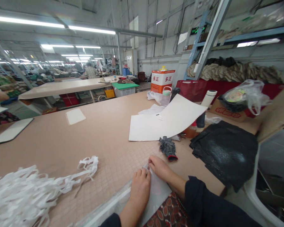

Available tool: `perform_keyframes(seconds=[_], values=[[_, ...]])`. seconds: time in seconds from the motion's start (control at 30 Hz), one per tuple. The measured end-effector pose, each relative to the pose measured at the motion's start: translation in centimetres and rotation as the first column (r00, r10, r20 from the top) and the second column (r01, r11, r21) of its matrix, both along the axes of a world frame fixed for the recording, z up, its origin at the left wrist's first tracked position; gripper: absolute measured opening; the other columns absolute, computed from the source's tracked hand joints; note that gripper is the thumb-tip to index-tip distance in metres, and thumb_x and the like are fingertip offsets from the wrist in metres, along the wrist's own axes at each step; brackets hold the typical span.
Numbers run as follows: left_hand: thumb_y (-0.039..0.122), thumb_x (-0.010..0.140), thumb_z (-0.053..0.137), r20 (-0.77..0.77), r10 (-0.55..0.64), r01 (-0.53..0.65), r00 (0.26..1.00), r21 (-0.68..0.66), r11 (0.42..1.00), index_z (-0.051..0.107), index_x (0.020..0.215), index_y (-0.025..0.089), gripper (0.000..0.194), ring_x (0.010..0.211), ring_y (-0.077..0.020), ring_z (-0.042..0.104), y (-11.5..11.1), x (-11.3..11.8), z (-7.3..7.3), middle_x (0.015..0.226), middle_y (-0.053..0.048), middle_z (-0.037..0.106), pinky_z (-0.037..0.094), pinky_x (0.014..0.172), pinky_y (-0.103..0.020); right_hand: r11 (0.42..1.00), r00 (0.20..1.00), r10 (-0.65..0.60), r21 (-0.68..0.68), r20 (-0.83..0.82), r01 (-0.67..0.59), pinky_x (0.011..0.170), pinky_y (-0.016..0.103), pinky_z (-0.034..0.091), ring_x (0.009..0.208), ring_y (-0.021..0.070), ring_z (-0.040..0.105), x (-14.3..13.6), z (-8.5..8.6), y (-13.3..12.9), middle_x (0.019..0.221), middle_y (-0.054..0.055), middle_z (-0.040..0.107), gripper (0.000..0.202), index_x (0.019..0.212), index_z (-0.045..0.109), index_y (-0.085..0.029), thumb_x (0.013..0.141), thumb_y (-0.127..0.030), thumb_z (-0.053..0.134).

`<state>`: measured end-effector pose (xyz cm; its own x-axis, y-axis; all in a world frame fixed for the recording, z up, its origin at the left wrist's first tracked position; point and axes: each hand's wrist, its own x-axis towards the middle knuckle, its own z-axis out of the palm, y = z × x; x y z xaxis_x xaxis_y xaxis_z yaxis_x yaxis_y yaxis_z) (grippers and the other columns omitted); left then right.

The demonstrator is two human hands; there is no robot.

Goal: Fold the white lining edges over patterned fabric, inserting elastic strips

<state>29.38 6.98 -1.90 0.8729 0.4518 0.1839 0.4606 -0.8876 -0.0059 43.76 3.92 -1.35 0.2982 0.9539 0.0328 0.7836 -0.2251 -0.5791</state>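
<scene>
Because the heap of white strips sprawls over the left of the tabletop, mind that no loose end gets caught under your work. Beyond it a small pale card lies flat, well apart from your fingers. Further right, at the near side, comes the translucent plastic, beneath and between your hands, with patterned cloth just below it (whether the plastic left of your wrist is the same piece, I cannot tell). Your left hand rests on it, fingers bent and bunched; whether they grip or merely press, I cannot tell. Use it as the anchor: bear down evenly with the fingertips, wrist low, so the film does not skid. Your right hand seems to have the far tip of the plastic pinched, right beside the left fingers. A light pinch close to the edge should serve best, since thin film likely creases and clings; smooth any folds before shifting it. Past that hand lies the grey glove, with the large white sheet behind it. At the far right are black sheets, near your right sleeve, so swing that arm gently
</scene>
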Motion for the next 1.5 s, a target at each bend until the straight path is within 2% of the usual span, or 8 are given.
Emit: perform_keyframes(seconds=[0.13, 0.3, 0.53, 0.67, 0.93, 1.07, 1.23, 1.5], values=[[0.012, 0.085, 0.043, 0.036, 0.055, -0.049, 0.998, -0.147, 0.988, 0.058, 0.103, 0.018, 0.024, 0.086, -0.0201, 0.052, 0.4, -0.2, 0.5, 0.093, -0.005, 0.057, 0.042, 0.075, -0.034, 0.977, 0.986, 0.167, 0.134, 0.002, -0.166, 0.081, 0.028, 0.04, 0.088, 0.0161, 0.052, -0.9, -0.6, -1.1, 0.089, 0.006, 0.06, 0.023, 0.086, 0.059, -0.016, 0.079, -0.006, 0.04], [0.014, 0.085, 0.041, 0.029, 0.191, -0.161, 0.981, -0.424, 0.891, 0.062, 0.084, 0.017, 0.02, 0.086, -0.0161, 0.053, 1.5, -1.6, 1.7, 0.086, -0.003, 0.058, 0.041, 0.076, -0.027, 0.96, 0.968, 0.25, 0.13, 0.008, -0.249, 0.081, 0.03, 0.043, 0.089, 0.0166, 0.055, -0.6, -1.0, -1.8, 0.092, 0.006, 0.063, 0.03, 0.093, 0.062, -0.016, 0.079, -0.004, 0.039], [0.011, 0.085, 0.045, -0.083, -0.041, 0.028, 0.996, -0.158, 0.987, 0.059, 0.093, 0.017, 0.018, 0.086, -0.0192, 0.051, 1.1, -3.0, 1.4, 0.091, -0.004, 0.058, 0.043, 0.074, -0.032, 0.91, 0.888, 0.367, 0.089, 0.275, -0.404, 0.088, 0.033, 0.042, 0.098, 0.0187, 0.05, -1.8, -0.2, -3.6, 0.101, 0.007, 0.06, 0.027, 0.104, 0.058, -0.017, 0.082, -0.009, 0.045], [0.012, 0.085, 0.046, -0.141, -0.069, 0.048, 0.988, -0.149, 0.988, 0.059, 0.093, 0.017, 0.016, 0.083, -0.0186, 0.051, 1.4, -4.5, 1.7, 0.09, -0.004, 0.058, 0.044, 0.071, -0.03, 0.864, 0.826, 0.414, 0.122, 0.382, -0.489, 0.094, 0.036, 0.039, 0.105, 0.0199, 0.046, -2.0, -0.2, -4.6, 0.104, 0.01, 0.058, 0.03, 0.113, 0.052, -0.013, 0.084, -0.011, 0.046], [0.013, 0.086, 0.041, -0.196, 0.012, -0.07, 0.981, -0.289, 0.955, 0.059, 0.092, 0.019, 0.02, 0.086, -0.0177, 0.05, 2.1, -10.2, 3.1, 0.091, -0.004, 0.057, 0.041, 0.075, -0.029, 0.876, 0.79, 0.415, 0.036, 0.451, -0.481, 0.09, 0.037, 0.04, 0.1, 0.0218, 0.048, -2.8, 0.1, -4.7, 0.102, 0.011, 0.058, 0.032, 0.114, 0.052, -0.014, 0.082, -0.011, 0.048], [0.013, 0.082, 0.041, -0.161, 0.157, -0.216, 0.974, -0.474, 0.854, 0.06, 0.085, 0.019, 0.021, 0.088, -0.0157, 0.052, 3.0, -11.7, 3.8, 0.091, -0.003, 0.058, 0.039, 0.078, -0.025, 0.886, 0.8, 0.437, -0.045, 0.41, -0.461, 0.082, 0.032, 0.041, 0.093, 0.0205, 0.05, -2.6, 0.6, -4.3, 0.096, 0.009, 0.059, 0.025, 0.103, 0.057, -0.015, 0.081, -0.009, 0.047], [0.011, 0.077, 0.046, -0.104, 0.213, -0.234, 0.971, -0.574, 0.785, 0.061, 0.08, 0.018, 0.017, 0.086, -0.0151, 0.053, 3.7, -12.5, 3.7, 0.086, -0.003, 0.059, 0.039, 0.077, -0.024, 0.919, 0.801, 0.388, -0.129, 0.456, -0.372, 0.071, 0.031, 0.039, 0.08, 0.0197, 0.051, -4.5, 1.1, -2.1, 0.084, 0.007, 0.059, 0.017, 0.079, 0.06, -0.016, 0.081, -0.007, 0.046], [0.015, 0.087, 0.04, -0.113, 0.105, -0.135, 0.988, -0.298, 0.945, 0.059, 0.085, 0.018, 0.02, 0.083, -0.0176, 0.049, 1.9, -12.9, 2.7, 0.087, -0.004, 0.056, 0.039, 0.074, -0.029, 0.815, 0.745, 0.482, 0.077, 0.461, -0.575, 0.073, 0.031, 0.039, 0.082, 0.0185, 0.049, -10.4, -1.0, -1.4, 0.088, 0.005, 0.057, 0.012, 0.093, 0.057, -0.017, 0.085, -0.014, 0.05]])
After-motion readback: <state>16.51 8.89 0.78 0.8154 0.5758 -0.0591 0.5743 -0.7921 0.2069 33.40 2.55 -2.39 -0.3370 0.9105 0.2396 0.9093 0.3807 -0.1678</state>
